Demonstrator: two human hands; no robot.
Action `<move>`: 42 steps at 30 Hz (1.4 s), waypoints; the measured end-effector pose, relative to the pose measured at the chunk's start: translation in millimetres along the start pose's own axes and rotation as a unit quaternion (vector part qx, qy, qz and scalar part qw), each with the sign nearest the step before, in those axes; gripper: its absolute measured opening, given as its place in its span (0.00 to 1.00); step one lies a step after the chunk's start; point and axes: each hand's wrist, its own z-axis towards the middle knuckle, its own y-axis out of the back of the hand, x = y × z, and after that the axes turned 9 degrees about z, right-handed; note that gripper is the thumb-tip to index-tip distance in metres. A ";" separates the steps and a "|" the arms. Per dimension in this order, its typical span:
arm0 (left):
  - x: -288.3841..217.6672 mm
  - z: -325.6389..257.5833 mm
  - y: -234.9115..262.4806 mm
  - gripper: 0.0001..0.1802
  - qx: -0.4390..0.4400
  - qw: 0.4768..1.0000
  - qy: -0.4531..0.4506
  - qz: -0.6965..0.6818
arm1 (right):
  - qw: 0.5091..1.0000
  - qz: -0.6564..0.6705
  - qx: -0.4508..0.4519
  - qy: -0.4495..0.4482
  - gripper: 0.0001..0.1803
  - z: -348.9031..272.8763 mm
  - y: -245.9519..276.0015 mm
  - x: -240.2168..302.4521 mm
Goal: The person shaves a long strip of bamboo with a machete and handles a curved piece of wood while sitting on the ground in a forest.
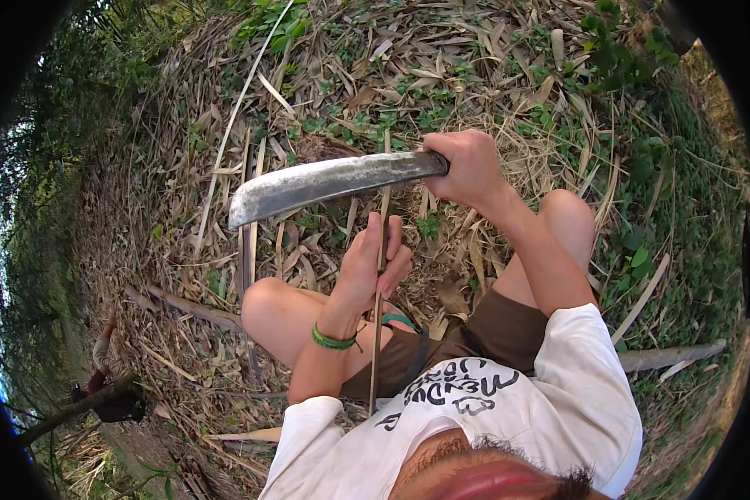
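Strip (378,312), seemingly light and springy, best pinched mid-length, was gripped by the left hand (365,265) beside the machete (337,182), which the right hand (467,167) clenched.

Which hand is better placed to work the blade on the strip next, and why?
Probably the right hand: it grips the long blade at one end, while the left hand holds the strip.

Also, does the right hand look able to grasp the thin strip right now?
Probably not: the right hand is closed around the end of the large knife. The thin strip, held in the left hand, runs close by, so a freed right hand could likely reach it.
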 end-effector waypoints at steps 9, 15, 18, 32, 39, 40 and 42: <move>0.3 -7.4 -13.2 0.30 0.038 0.999 -0.031 0.023 | 0.971 -0.061 -0.071 -0.220 0.14 22.1 38.1 -74.0; 4.2 8.1 -1.1 0.31 -0.030 0.998 -0.004 0.059 | 0.995 0.052 0.008 -0.089 0.12 2.9 18.7 -7.5; 3.9 11.4 -4.7 0.31 -0.033 0.998 0.006 0.059 | 0.999 0.024 0.036 -0.007 0.10 -7.1 5.6 0.8; 0.0 15.6 -0.6 0.31 0.035 0.997 0.032 -0.056 | 0.992 -0.075 -0.018 -0.098 0.10 11.3 6.8 -68.8; 7.7 11.7 -2.2 0.26 -0.073 0.988 -0.009 0.136 | 0.953 0.069 -0.057 -0.291 0.17 11.0 29.1 -97.4; 9.2 16.6 -1.8 0.24 -0.110 0.978 -0.006 0.175 | 0.949 0.114 -0.046 -0.292 0.18 5.4 26.2 -87.4; 7.6 18.7 2.1 0.20 -0.149 0.967 0.001 0.206 | 0.935 0.201 -0.014 -0.290 0.19 -0.4 20.7 -56.9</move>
